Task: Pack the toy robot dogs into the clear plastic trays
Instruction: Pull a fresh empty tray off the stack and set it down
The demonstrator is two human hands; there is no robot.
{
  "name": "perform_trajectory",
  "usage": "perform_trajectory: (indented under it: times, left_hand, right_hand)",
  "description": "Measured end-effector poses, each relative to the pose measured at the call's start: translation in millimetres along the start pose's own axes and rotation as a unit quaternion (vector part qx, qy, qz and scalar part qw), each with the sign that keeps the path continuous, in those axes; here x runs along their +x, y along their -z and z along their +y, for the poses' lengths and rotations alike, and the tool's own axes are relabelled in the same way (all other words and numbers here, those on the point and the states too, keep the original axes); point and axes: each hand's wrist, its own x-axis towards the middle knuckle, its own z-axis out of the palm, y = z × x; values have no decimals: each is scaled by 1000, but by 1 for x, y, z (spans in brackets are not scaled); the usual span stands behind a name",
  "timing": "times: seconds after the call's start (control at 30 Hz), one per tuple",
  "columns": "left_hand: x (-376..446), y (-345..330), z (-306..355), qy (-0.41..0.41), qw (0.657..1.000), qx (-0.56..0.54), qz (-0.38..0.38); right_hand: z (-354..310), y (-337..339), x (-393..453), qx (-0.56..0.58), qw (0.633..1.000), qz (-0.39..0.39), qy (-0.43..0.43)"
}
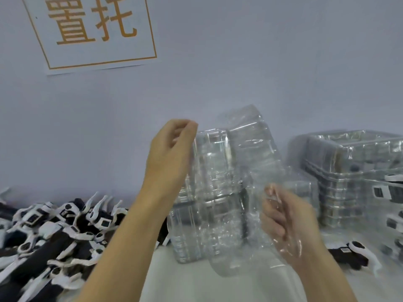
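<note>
A tall stack of clear plastic trays (209, 171) stands on edge at the table's middle. My left hand (169, 149) is raised at the stack's upper left edge, fingers curled, thumb and fingertips at the rim. My right hand (283, 216) grips one clear tray (246, 149) that tilts away from the stack to the right; the plastic covers part of my fingers. A heap of black and white toy robot dogs (54, 232) lies at the left. One more toy dog (353, 253) lies on the table at the right.
A second pile of clear trays (349, 171), some with toy dogs inside, stands at the right. A white sign with orange characters (91, 31) hangs on the pale wall behind. White table top (196, 284) shows between my forearms.
</note>
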Motion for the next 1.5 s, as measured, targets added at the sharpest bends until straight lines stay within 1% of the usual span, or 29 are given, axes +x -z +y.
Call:
perform_trajectory:
  times: [0.1,0.2,0.27,0.33,0.4,0.53,0.63,0.73,0.87,0.93,0.97,1.07,1.17,1.23,1.3,1.33,1.4,1.43,1.5]
  left_hand:
    - [-48,25,-21,93,993,-61,43]
    - [-79,45,-41,176,978,-65,94]
    - [-84,59,-53,229,965,-72,103]
    - [-84,71,-63,265,955,-96,94]
    - [-84,80,-70,270,953,-113,83]
    - [-84,91,-82,250,959,-59,120]
    - [-83,93,-87,235,963,-75,111]
    - [-83,93,-93,229,959,-124,115]
    - [-80,95,-98,230,947,-178,138]
    - [-79,92,-96,215,948,-191,134]
    - [-79,91,-96,212,950,-192,126]
    - [-77,92,-96,221,961,-149,80]
    - [-78,103,-96,263,952,-157,29]
    - [-78,105,-99,285,952,-102,-39]
    - [-80,103,-104,317,942,-24,-109]
    - [-82,102,-105,324,936,5,-141]
    - [-88,98,-107,313,930,12,-194]
    - [-91,96,-108,312,930,-3,-192]
    - [-93,92,-111,336,930,-60,-136]
  right_hand:
    - [15,-14,1,-44,998,-31,-11]
    - [33,-27,1,-84,993,-76,-25]
    - [44,-34,0,-95,990,-95,-48]
    - [53,-38,0,-126,986,-101,-51]
    - [59,-39,2,-183,980,-75,-39]
    - [61,-31,6,-316,949,-1,-3]
    - [60,-31,6,-342,940,10,-1]
    - [57,-34,4,-331,943,-19,-29]
    - [50,-26,0,-273,948,-110,-123]
    - [49,-22,-1,-274,943,-132,-132]
    - [48,-21,-1,-289,941,-133,-116]
    - [41,-18,1,-335,929,-142,-70]
    - [31,-8,0,-353,914,-182,-79]
    - [27,2,-2,-400,888,-203,-98]
    - [28,5,-2,-441,863,-216,-116]
    - [30,5,-2,-443,862,-214,-119]
    - [37,1,0,-425,876,-197,-114]
    - [41,0,1,-413,885,-186,-110]
    - [49,-2,1,-372,906,-162,-118]
